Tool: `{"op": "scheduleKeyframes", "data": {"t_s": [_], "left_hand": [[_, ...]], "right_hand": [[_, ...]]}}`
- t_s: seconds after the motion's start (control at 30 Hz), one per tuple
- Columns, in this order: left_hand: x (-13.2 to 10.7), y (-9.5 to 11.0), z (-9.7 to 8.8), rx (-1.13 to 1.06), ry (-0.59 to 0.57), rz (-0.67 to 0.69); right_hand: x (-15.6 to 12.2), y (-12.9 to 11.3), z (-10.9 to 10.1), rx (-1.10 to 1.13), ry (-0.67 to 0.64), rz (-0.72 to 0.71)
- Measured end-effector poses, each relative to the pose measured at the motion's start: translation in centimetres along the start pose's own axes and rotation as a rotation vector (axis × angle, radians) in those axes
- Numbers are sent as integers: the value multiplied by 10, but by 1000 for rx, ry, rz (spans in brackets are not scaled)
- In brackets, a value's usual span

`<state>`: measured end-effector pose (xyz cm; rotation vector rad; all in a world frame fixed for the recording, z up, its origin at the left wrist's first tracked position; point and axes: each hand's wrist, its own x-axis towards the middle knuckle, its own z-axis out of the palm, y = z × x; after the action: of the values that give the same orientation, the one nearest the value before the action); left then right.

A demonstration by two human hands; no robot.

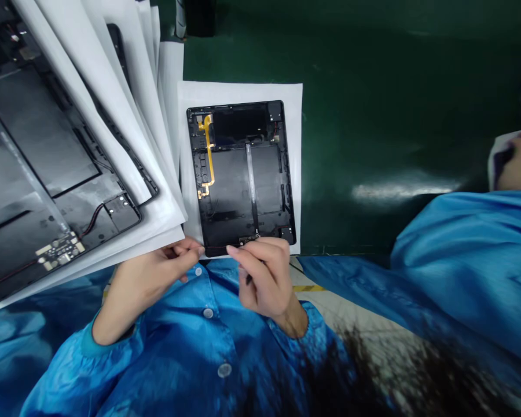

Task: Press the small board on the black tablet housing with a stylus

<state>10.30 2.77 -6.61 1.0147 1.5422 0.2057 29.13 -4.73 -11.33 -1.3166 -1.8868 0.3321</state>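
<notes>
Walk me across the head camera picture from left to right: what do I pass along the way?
A dark tablet back panel → fanned white sheets → a black tablet housing with a yellow flex cable → green bench top → a blue smock sleeve

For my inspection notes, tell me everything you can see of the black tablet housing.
The black tablet housing lies flat on a white sheet. Matte panels fill its back, a thin grey strip runs lengthwise down them, and a yellow flex cable runs along its left side. The fingers of the right hand touch its near edge, by a small connector.
</notes>
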Motion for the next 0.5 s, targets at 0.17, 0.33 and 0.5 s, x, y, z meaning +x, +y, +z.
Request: {"op": "scheduleKeyframes", "data": {"t_s": [0.17,0.33,0.5], "left_hand": [[1,4,-1,26,-68,-60],[4,5,-1,33,-96,-129],[7,6,3,29,-85,-192]], "right_hand": [[-4,-5,-8,47,149,175],[-8,-4,1,118,174,187],[-12,5,17,215,189,89]]}}
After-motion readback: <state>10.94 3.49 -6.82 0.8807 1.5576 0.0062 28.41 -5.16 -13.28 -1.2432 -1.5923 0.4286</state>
